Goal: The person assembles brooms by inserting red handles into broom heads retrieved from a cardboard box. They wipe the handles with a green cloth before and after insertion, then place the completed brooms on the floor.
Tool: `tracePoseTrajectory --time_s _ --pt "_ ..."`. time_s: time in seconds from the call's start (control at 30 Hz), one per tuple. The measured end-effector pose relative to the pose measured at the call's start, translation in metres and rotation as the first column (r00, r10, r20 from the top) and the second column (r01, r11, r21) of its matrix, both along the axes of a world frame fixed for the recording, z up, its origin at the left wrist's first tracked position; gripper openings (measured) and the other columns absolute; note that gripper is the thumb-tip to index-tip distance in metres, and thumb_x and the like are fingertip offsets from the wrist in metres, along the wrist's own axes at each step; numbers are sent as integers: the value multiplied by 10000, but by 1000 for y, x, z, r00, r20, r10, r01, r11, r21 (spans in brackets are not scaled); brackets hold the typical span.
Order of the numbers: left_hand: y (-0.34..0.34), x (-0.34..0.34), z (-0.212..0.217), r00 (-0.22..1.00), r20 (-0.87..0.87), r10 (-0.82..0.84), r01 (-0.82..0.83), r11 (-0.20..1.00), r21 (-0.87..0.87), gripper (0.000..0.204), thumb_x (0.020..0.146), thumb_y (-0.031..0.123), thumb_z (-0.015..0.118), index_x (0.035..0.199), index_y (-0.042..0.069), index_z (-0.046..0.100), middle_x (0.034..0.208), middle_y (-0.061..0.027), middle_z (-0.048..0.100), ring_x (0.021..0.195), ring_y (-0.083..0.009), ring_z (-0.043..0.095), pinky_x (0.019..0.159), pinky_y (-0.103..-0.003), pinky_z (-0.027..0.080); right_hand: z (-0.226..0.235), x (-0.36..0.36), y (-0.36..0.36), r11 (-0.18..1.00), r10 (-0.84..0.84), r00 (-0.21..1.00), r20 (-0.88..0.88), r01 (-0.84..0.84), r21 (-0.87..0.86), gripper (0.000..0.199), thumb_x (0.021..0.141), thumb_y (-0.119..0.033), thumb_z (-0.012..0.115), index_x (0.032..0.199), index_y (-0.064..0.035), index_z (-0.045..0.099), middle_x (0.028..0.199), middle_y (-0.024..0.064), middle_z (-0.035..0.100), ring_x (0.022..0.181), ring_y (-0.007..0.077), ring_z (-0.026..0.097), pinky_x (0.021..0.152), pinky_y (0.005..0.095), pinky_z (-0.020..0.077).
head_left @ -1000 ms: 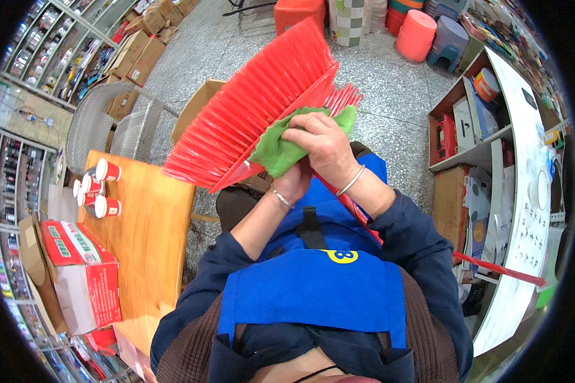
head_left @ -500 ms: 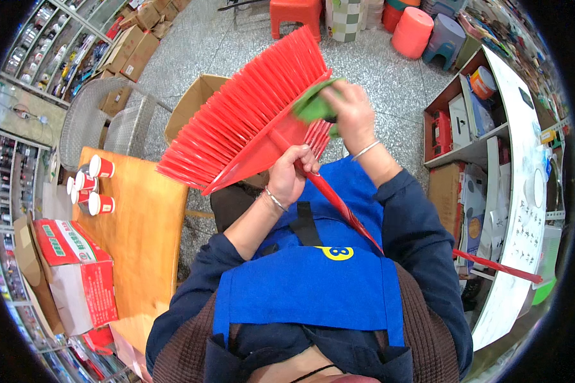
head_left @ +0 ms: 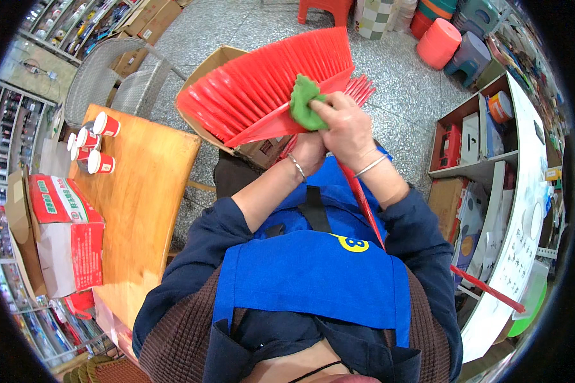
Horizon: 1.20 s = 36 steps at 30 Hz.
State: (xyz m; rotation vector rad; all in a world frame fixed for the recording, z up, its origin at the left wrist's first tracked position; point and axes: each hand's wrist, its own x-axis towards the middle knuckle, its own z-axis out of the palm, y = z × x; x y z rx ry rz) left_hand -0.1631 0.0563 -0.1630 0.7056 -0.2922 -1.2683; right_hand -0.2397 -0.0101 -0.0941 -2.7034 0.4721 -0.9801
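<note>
A red broom (head_left: 262, 83) lies diagonally before me, bristles toward the far left. Its red handle runs down past my apron and under my right arm to the lower right. My left hand (head_left: 308, 153) is wrapped round the handle close to the broom head, partly covered by the other hand. My right hand (head_left: 348, 131) pinches a crumpled green cloth (head_left: 306, 105), which rests against the broom head's plastic base. More red bristles stick out behind the right hand.
A wooden table (head_left: 144, 166) at left bears several paper cups (head_left: 107, 124) and a red-and-white carton (head_left: 70, 217). An open cardboard box (head_left: 214, 64) stands behind the broom. At right is a white-topped shelf unit (head_left: 514, 210); plastic stools (head_left: 469, 54) stand at the far right.
My right hand has brought the green cloth lower and left, onto the base of the broom head. The broom head has shifted to the right in view and the left hand with it.
</note>
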Motion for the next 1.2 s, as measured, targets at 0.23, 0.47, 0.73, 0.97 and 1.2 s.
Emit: tracePoseTrajectory --time_s 0.23,0.47,0.73,0.97,1.2 --pt "1 -3 -9 991 -119 -58 49 996 -78 296 917 225 479 1167 67 486 1113 -72 551 1020 -165 544 873 -308 454 9 13 54 910 400 914 60 -404 87 177 670 -79 565 839 -63 614 825 96 541 798 265 576 655 369 495" --pt "6 2 -30 938 -211 -276 228 947 -224 349 944 248 422 1234 58 464 1178 -80 532 1056 -176 534 924 -295 427 29 -6 41 641 483 811 330 -584 497 370 653 83 577 978 -74 659 894 65 621 866 198 605 810 292 462" --pt "4 -14 -26 888 -256 -382 259 876 -407 394 963 265 377 1315 89 411 1310 -65 460 1141 -198 494 987 -317 390 36 9 18 1000 -1 875 483 5 -7 346 636 50 654 967 -41 613 985 137 565 880 296 581 797 365 488" --pt "22 -17 -3 966 163 -200 200 980 12 132 895 150 515 868 30 563 781 -54 576 802 -167 546 742 -330 458 -13 -31 -107 980 -179 956 231 194 -47 354 708 42 493 992 -119 629 962 115 615 877 295 592 765 360 493" --pt "8 35 27 982 -149 -112 87 983 -162 267 915 308 471 848 49 481 685 -45 457 638 -177 465 682 -329 415 -52 -251 -139 489 -768 640 16 571 660 427 734 -57 487 1145 11 578 1002 137 645 914 180 608 822 278 451"
